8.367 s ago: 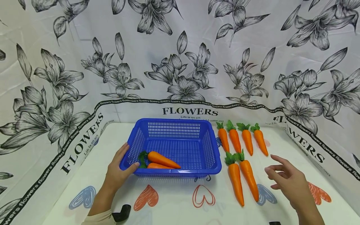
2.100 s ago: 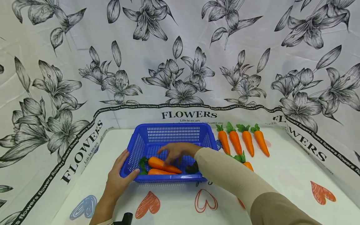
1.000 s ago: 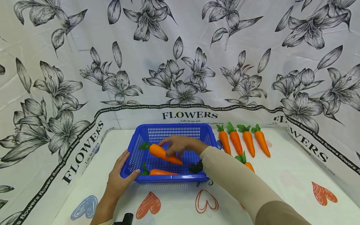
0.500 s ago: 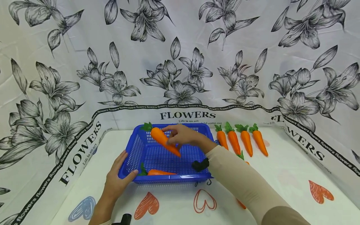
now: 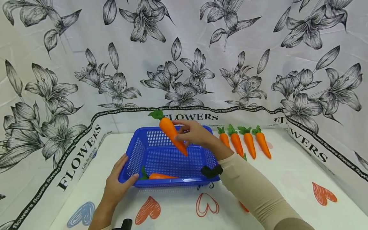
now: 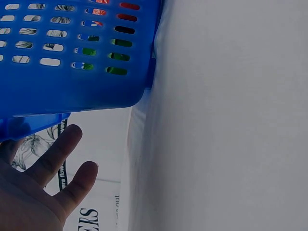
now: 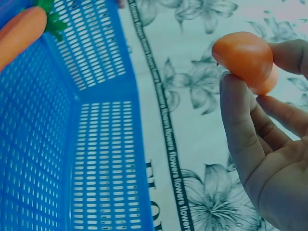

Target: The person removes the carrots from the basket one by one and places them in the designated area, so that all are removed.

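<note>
My right hand (image 5: pixel 196 134) pinches an orange carrot (image 5: pixel 169 130) with green leaves and holds it tilted over the back of the blue basket (image 5: pixel 184 181), leaves up and left, tip down and right. In the right wrist view, thumb and fingers meet round the carrot (image 7: pixel 243 53), seen nearly end-on. A second carrot (image 5: pixel 161 176) lies in the basket along its front wall. My left hand (image 5: pixel 115 188) rests at the basket's front left corner, thumb at the rim. The left wrist view shows two straight, spread fingers (image 6: pixel 57 149) below the basket's wall (image 6: pixel 67 91).
A row of several carrots (image 5: pixel 249 144) lies on the white table (image 5: pixel 172 217), right of the basket. Nearer carrots are mostly hidden by the right sleeve (image 5: pixel 253 188); one tip (image 5: pixel 244 207) shows below it. A flower-printed cloth (image 5: pixel 184 57) stands behind and at both sides.
The right hand has reached into the basket, taken hold of the rear carrot and raised it up and back over the basket. The left hand has stayed at the corner.
</note>
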Tool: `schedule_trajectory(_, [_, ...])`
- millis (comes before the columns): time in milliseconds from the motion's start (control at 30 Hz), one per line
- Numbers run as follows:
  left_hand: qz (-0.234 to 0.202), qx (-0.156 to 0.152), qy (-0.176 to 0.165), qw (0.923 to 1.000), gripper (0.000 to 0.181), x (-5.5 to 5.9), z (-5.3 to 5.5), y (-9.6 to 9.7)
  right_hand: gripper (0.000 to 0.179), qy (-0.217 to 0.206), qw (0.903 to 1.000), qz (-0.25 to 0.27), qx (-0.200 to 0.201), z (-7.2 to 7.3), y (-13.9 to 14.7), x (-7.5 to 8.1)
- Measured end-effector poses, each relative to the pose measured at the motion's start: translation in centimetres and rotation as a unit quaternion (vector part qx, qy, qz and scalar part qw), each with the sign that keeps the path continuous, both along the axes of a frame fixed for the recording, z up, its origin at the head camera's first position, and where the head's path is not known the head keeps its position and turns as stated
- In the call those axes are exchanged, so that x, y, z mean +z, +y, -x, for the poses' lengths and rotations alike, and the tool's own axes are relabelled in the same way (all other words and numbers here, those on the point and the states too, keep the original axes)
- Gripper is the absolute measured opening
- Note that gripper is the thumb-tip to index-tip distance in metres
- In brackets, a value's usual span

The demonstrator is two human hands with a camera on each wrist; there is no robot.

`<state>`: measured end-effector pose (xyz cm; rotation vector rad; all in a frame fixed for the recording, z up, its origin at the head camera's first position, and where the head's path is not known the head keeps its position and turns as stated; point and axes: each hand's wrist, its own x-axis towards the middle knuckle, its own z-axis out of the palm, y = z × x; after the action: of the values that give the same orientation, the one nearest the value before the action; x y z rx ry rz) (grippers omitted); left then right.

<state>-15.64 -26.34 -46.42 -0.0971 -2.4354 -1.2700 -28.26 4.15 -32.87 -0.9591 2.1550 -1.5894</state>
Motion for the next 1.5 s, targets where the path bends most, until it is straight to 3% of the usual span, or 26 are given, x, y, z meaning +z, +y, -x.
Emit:
schedule_trajectory(467, [0.001,0.007,-0.006,1.0,0.079,-0.3,0.2,-0.1,0.063,-0.012,0.9959,0.061,-0.067,-2.5,3.1,0.8])
schedule_trajectory(1133, [0.012,0.017,-0.024,0.9995,0.08,0.1,0.2,0.2,0.062,0.005,0.99,0.114,-0.083,-4.0,6.8,0.3])
schedule_trajectory(1500, [0.002,0.01,-0.021,0.9997,0.079,0.1,0.3,0.4,0.064,-0.014,0.9847,0.128,-0.117,-4.9,9.1,0.3])
